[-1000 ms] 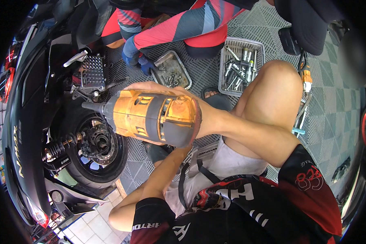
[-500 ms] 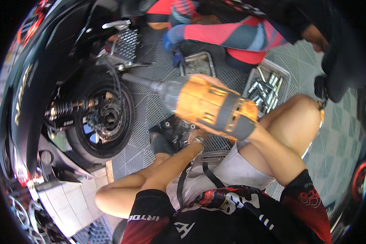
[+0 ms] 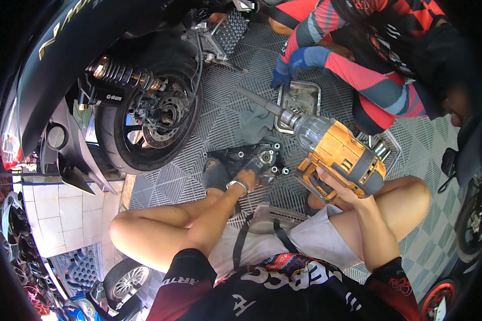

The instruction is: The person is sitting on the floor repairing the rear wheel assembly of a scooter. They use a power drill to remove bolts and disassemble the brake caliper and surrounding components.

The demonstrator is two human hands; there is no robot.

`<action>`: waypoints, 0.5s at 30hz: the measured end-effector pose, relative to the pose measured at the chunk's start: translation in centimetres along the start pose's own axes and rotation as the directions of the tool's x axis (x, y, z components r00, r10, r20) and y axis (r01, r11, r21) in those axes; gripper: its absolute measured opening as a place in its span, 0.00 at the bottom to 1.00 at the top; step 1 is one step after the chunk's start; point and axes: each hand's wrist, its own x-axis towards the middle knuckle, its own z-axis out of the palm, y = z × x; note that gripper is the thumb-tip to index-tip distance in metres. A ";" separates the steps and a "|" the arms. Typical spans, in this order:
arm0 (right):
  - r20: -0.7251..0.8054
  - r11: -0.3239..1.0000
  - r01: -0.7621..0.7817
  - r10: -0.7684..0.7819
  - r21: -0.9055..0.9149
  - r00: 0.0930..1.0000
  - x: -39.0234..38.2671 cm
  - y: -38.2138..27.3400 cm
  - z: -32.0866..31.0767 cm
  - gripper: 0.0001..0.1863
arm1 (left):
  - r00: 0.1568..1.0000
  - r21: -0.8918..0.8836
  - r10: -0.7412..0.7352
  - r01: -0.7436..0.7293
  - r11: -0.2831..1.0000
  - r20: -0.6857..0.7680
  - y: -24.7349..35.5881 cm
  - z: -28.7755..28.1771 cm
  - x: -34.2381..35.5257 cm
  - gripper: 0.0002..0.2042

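My right hand (image 3: 334, 187) grips the handle of an orange and black impact wrench (image 3: 340, 152). A long socket extension (image 3: 260, 101) on its nose points up and left, over the edge of a metal tray (image 3: 317, 109). My left hand (image 3: 245, 181), with a silver band at the wrist, is closed on the near edge of a black metal motorcycle part (image 3: 254, 160); its fingertips are partly hidden. Round holes and a bearing-like ring show on this part, which lies on the floor between my feet. The wrench is held above the floor, apart from the part.
A motorcycle's rear wheel (image 3: 110, 139) and gold-topped shock absorber (image 3: 126, 74) are at the left. A grey cloth (image 3: 254, 124) lies beyond the part. Across from me crouches a co-worker, whose blue-gloved hand (image 3: 281, 79) is at the tray. A second tray (image 3: 395, 152) holds sockets.
The impact wrench has moved right and lower, uncovering the black metal part. My view has shifted, bringing more of the wheel and co-worker in. My left hand stays at the part.
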 end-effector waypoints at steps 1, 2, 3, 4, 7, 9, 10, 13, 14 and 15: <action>0.020 0.998 0.004 -0.003 -0.056 1.000 0.2 -0.1 0.2 0.13 | 0.962 0.112 0.097 -0.070 0.991 -0.254 -1.1 0.0 1.0 0.10; 0.029 0.993 0.003 0.001 -0.120 1.000 0.1 0.2 0.0 0.13 | 0.965 0.127 0.096 -0.067 0.990 -0.244 0.1 -1.2 1.3 0.12; 0.019 0.987 -0.006 0.009 -0.161 1.000 -0.2 0.8 -0.5 0.13 | 0.967 0.147 0.108 -0.075 0.986 -0.230 2.9 -3.2 1.3 0.14; 0.019 0.989 -0.030 0.033 -0.143 0.999 -0.5 1.7 -0.8 0.14 | 0.968 0.162 0.102 -0.066 0.985 -0.228 4.5 -4.4 1.1 0.16; 0.001 0.997 -0.075 0.075 -0.035 0.997 -0.7 1.7 -0.9 0.17 | 0.962 0.360 0.224 -0.155 0.920 -0.157 4.6 -3.4 3.6 0.15; -0.060 0.985 -0.097 0.106 0.144 0.993 1.4 -1.7 0.3 0.23 | 0.974 0.341 0.161 -0.099 0.935 -0.158 4.6 -2.1 6.3 0.14; -0.102 0.970 -0.097 0.122 0.221 0.987 1.9 -2.9 0.9 0.25 | 0.981 0.319 0.123 -0.069 0.945 -0.151 4.6 -1.6 7.3 0.14; -0.038 0.992 0.011 -0.006 0.124 0.999 1.3 -2.3 -0.1 0.30 | 0.992 0.323 0.061 -0.023 0.946 -0.108 5.6 -1.9 8.3 0.14; -0.029 0.994 0.038 -0.035 0.105 0.999 1.0 -2.0 -0.4 0.32 | 0.993 0.323 0.042 -0.004 0.947 -0.112 5.7 -1.4 8.8 0.14; -0.029 0.993 0.022 -0.019 0.116 0.999 1.1 -1.8 -0.5 0.31 | 0.993 0.320 0.013 0.026 0.947 -0.119 5.2 -0.8 9.2 0.14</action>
